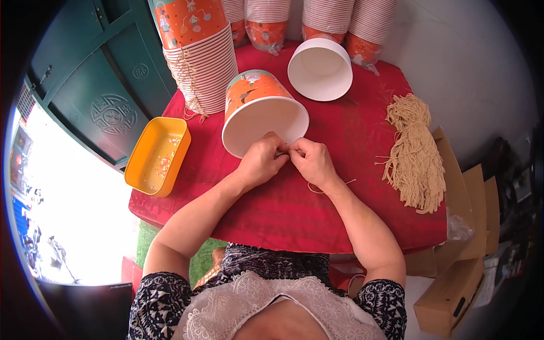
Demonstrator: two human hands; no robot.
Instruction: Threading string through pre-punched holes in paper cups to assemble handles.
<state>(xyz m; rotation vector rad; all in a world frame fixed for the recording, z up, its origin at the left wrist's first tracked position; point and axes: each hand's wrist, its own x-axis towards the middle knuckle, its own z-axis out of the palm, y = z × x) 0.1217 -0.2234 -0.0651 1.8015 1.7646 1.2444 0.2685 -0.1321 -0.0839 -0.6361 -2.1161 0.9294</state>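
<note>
An orange printed paper bucket (258, 88) lies tilted on the table, its white mouth facing me. My left hand (263, 157) is closed in a pinch at the near rim, some fingers over the mouth. Touching it at the fingertips, my right hand (313, 161) pinches a thin tan cord, largely hidden by the fingers. A loose length of the cord (315, 191) shows below my right hand, by the wrist. Exactly what lies between the fingertips is too small to make out.
A red-covered table (351, 226) bears everything. At left stand a yellow tray (182, 148) with small bits inside and a tall bucket stack (201, 71). Another white-mouthed bucket (320, 71) sits behind, before wrapped stacks (327, 17). A tan cord bundle (416, 158) lies at right, near cardboard boxes (447, 300).
</note>
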